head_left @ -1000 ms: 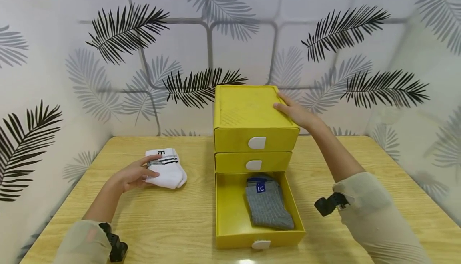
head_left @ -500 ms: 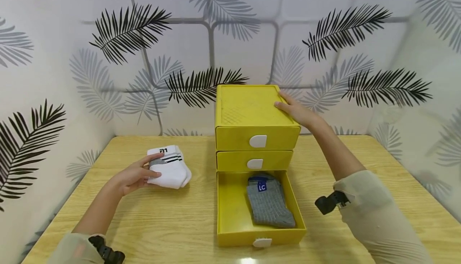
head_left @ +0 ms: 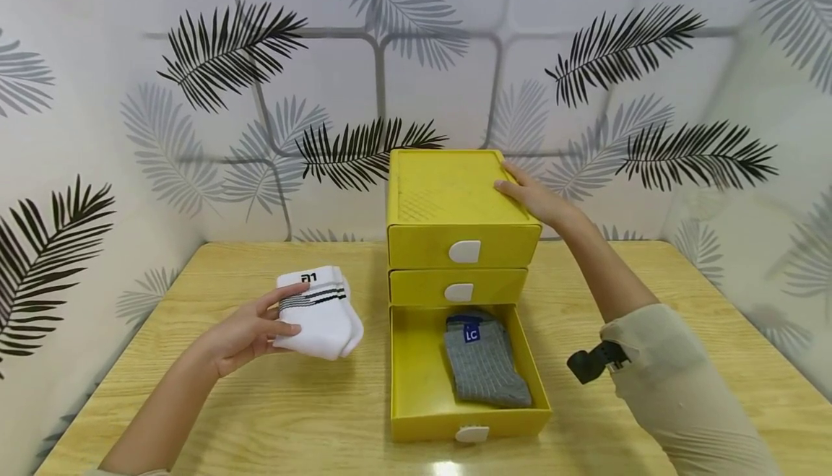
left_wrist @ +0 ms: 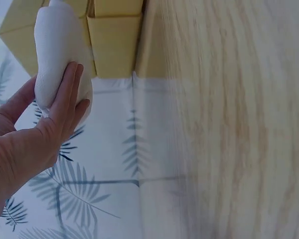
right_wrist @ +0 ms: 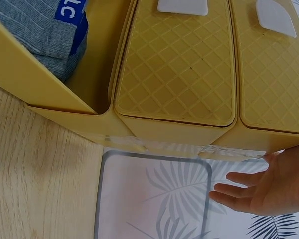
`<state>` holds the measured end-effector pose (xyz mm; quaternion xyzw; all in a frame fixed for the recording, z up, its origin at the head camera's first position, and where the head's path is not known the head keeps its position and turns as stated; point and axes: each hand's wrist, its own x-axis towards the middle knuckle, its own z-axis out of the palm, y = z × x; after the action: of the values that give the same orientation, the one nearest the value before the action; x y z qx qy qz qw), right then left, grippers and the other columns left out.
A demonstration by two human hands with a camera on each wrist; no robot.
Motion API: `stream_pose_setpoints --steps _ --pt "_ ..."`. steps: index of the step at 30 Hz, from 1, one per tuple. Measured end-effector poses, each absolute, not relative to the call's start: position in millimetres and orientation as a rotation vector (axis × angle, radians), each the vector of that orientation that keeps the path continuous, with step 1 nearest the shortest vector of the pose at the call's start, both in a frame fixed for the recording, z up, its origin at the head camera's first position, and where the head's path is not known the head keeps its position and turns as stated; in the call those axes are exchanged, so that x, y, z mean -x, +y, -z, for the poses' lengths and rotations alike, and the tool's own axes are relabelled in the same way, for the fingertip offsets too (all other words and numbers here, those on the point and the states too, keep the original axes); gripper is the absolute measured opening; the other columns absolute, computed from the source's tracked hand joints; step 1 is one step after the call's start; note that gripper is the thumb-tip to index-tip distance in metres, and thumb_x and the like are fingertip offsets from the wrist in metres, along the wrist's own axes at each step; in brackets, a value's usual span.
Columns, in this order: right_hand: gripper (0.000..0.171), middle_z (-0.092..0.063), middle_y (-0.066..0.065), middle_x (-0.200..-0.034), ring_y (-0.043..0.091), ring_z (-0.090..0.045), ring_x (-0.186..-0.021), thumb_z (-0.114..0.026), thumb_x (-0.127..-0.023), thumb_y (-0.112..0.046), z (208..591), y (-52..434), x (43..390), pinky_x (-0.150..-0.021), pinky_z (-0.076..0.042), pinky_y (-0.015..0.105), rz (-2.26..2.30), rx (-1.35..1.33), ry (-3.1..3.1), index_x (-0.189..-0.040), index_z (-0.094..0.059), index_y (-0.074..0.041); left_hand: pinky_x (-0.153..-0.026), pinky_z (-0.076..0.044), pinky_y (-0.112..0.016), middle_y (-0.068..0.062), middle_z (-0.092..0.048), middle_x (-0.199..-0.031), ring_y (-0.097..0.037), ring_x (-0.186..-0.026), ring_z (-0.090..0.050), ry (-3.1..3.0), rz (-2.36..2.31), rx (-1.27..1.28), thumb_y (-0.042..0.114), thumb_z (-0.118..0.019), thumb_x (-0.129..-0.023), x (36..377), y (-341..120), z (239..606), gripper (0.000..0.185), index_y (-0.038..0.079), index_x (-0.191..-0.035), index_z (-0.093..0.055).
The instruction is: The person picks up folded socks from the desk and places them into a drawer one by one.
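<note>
The folded pair of white socks [head_left: 321,310], with black stripes at the cuff, is sitting in the left hand [head_left: 247,331], lifted just off the desk [head_left: 292,404] to the left of the open bottom drawer [head_left: 416,389]. The fingers are curling round the bundle's near end, thumb on top. It looks soft and very light, likely to squash rather than slip, so a loose pinch across the folded middle should be holding it together; gripped by one edge, I'd guess it would be flopping open. In the drawer a folded grey sock pair [head_left: 484,360] with a blue label is lying on the right side, leaving bare floor on the left. The right hand [head_left: 533,198] is resting flat, fingers straight, on the top of the yellow drawer unit [head_left: 448,194].
</note>
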<state>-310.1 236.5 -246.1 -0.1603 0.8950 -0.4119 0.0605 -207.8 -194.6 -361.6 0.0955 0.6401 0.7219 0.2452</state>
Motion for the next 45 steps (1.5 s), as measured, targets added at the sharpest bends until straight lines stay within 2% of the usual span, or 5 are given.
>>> stream_pose_setpoints --steps 7,20,28,38,45 --pt "0.065 0.005 0.021 -0.15 0.037 -0.005 -0.134 -0.034 -0.1 -0.03 244.4 235.0 309.9 -0.106 -0.009 0.05 1.248 0.481 2.702 -0.148 0.003 -0.007 -0.083 -0.047 -0.038 -0.019 -0.025 -0.136 -0.023 -0.102 -0.053 1.683 -1.951 -0.344 -0.004 -0.059 -0.085 187.4 -182.0 356.2 0.068 0.018 -0.144 -0.032" --pt "0.065 0.004 0.021 -0.15 0.036 -0.008 -0.134 -0.034 -0.1 -0.03 244.4 234.9 310.6 -0.106 -0.01 0.048 1.25 0.473 2.705 -0.148 0.003 -0.007 -0.085 -0.046 -0.042 -0.017 -0.038 -0.13 -0.027 -0.102 -0.053 1.504 -1.901 -0.436 -0.004 -0.061 -0.083 161.9 -136.4 350.1 0.067 0.01 -0.143 -0.032" --pt "0.064 0.005 0.02 -0.15 0.037 -0.002 -0.135 -0.035 -0.1 -0.029 245.1 235.4 310.2 -0.106 -0.006 0.05 1.253 0.458 2.708 -0.148 0.003 -0.007 -0.082 -0.048 -0.042 -0.019 -0.042 -0.128 -0.026 -0.099 -0.054 1.505 -1.864 -0.379 -0.009 -0.058 -0.081 165.8 -95.8 353.8 0.069 0.006 -0.142 -0.031" --pt "0.065 0.003 0.021 -0.15 0.037 -0.007 -0.134 -0.035 -0.1 -0.03 247.5 234.4 310.7 -0.106 -0.008 0.05 1.268 0.447 2.701 -0.148 0.002 -0.009 -0.082 -0.048 -0.042 -0.022 -0.045 -0.121 -0.024 -0.09 -0.055 1.559 -1.875 -0.309 -0.014 -0.048 -0.083 176.0 -60.7 362.1 0.063 -0.001 -0.141 -0.028" --pt "0.065 0.003 0.02 -0.15 0.036 -0.004 -0.135 -0.036 -0.099 -0.032 246.6 235.5 310.8 -0.106 -0.007 0.049 1.258 0.455 2.717 -0.148 0.002 -0.009 -0.084 -0.046 -0.047 -0.029 -0.038 -0.125 -0.028 -0.094 -0.053 1.603 -1.861 -0.27 -0.015 -0.046 -0.085 181.3 -43.6 362.6 0.061 -0.005 -0.141 -0.023"
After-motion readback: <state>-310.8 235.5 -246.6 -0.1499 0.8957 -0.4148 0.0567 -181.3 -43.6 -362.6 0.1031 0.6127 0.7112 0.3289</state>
